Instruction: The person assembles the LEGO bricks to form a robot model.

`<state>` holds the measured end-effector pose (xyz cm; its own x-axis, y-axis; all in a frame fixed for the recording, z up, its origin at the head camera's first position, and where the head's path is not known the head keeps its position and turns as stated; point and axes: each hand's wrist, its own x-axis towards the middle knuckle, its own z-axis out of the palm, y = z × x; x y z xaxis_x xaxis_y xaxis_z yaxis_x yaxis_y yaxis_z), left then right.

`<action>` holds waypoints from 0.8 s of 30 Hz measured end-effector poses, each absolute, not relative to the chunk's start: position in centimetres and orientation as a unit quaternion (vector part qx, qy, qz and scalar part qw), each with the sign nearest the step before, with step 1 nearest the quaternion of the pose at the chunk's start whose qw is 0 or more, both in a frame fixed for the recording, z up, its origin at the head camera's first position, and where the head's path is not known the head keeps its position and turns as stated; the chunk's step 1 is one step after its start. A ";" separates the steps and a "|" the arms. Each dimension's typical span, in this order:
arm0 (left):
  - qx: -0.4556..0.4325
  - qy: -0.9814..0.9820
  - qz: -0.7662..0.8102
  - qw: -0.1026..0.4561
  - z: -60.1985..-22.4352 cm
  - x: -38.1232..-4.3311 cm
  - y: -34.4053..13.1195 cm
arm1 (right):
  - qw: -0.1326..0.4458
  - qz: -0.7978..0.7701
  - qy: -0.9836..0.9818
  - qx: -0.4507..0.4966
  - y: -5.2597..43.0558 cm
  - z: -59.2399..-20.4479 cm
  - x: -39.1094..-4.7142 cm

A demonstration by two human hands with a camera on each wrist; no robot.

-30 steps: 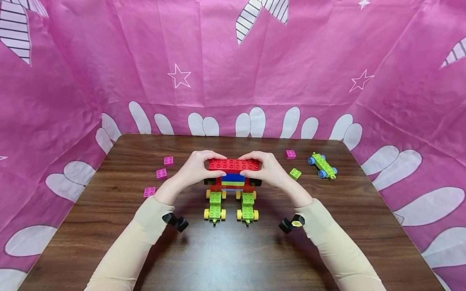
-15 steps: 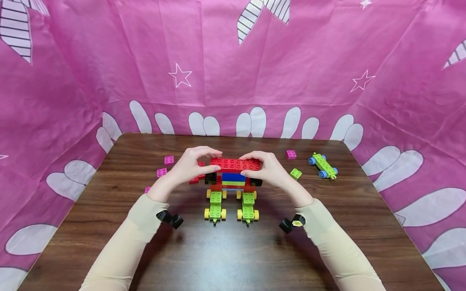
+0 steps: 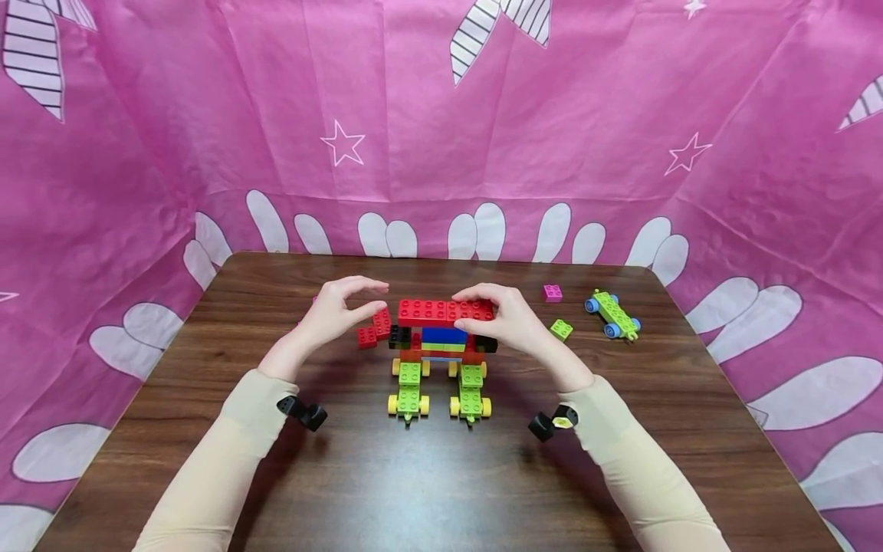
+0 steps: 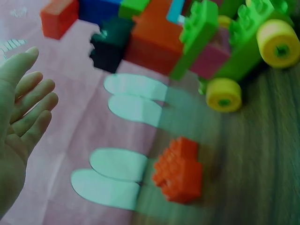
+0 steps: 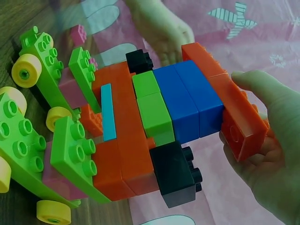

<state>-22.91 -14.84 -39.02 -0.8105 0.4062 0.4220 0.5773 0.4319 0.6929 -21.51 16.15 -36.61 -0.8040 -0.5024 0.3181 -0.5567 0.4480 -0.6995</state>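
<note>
A toy-brick model stands mid-table on two green wheeled bases (image 3: 408,400) with yellow wheels. Its body stacks red, green and blue bricks (image 3: 444,336), with black bricks (image 5: 178,173) sticking out at the sides. Red bricks (image 3: 424,311) form a row along the top. My right hand (image 3: 509,318) grips the right end of that row, thumb on the near side and fingers behind. To the left of the model, my left hand (image 3: 329,313) is raised with thumb and fingers apart, holding nothing. In the left wrist view its palm and fingers (image 4: 35,101) face the model across a gap.
Loose red bricks (image 3: 382,323) lie just left of the model. A pink brick (image 3: 552,294), a green brick (image 3: 561,330) and a green wheeled base with blue wheels (image 3: 612,315) lie at the right. The left hand and arm mostly cover pink bricks. Pink cloth (image 3: 428,153) hangs behind the table.
My left hand has let go of the left end of the red top row and moved left, uncovering the loose red bricks. The right hand keeps its grip in place.
</note>
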 end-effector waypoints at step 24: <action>-0.208 -0.887 -0.413 -0.006 -45.5 -25.4 -17.5 | 0.014 0.445 -0.849 0.285 15.7 -36.7 -21.4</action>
<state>-25.41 -17.48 -45.49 -0.9135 0.3733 0.1618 0.3639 0.5719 0.7351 -21.36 15.73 -36.70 -0.8372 -0.4712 0.2775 -0.4965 0.4423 -0.7469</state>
